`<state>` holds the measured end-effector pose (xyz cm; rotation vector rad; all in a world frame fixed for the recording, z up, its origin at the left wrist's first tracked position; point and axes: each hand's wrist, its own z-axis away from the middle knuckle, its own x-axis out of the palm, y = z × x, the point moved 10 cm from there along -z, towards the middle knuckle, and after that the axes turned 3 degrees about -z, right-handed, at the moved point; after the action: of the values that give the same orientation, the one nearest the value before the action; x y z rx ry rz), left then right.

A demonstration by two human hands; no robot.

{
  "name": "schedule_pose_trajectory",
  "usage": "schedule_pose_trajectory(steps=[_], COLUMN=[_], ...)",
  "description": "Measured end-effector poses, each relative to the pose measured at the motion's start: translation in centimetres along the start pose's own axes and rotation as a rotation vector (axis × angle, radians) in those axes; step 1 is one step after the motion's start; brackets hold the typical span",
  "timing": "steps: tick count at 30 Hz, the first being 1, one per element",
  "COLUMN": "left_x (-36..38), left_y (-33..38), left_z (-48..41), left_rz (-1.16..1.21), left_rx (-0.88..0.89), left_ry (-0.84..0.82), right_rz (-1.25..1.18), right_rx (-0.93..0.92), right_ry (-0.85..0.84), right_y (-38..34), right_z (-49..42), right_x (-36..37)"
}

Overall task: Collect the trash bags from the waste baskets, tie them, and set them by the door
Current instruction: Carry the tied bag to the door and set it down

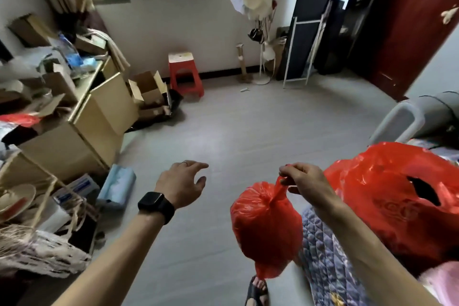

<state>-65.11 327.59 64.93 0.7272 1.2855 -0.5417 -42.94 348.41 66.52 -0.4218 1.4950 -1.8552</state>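
1. The right hand [305, 179] pinched the twisted neck of the small red bag [267, 226], with thumb and fingers clamped just above the knot. The grip was high, probably so the full, rounded body hung free and touched nothing.
2. The bag hung over the floor [248, 131], just beside the edge of the bed [327, 263] and above a sandalled foot. The neck looked tied already.
3. The left hand [183, 184] held nothing. Its fingers were spread and relaxed, apart from the bag on its left side, and there was a watch [156, 206] on the wrist. It was probably kept free to steady the load or take a second one.
4. A larger red bag [397, 206] lay on the bed near that same edge. Its mouth gaped and it did not look tied, so it was likely the next one to handle.
5. The dark red door [409, 27] stood at the far right of the room, well apart from the small bag, with open floor between. Holding the bag by the neck suited carrying it there.
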Motion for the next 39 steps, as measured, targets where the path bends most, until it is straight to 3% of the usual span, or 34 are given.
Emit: schedule_pose_trajectory(steps=[9,20,28,39], left_x=[-2.7,-3.7,-5.1,-4.0], left_y=[6.2,13.3,27.2,49.6], left_z=[-24.8,-60.2,-84.2,-108.8], left_rz=[-0.002,-0.045,-0.142,-0.149], left_rx=[0.058,0.297,0.546,0.671], left_ry=[-0.045,-0.066,-0.084,-0.088], right_rz=[0.007,-0.115,-0.250,-0.240], right_rx=[0.038,0.121,0.162,0.157], right_ry=[0.023,0.322,0.615,0.629], right_y=[-6.5,-10.3,-12.2,-13.5], right_z=[-23.4,-50.5,-64.8,-87.1], right_x=[-5.2,-16.1,-28.6,-46.5])
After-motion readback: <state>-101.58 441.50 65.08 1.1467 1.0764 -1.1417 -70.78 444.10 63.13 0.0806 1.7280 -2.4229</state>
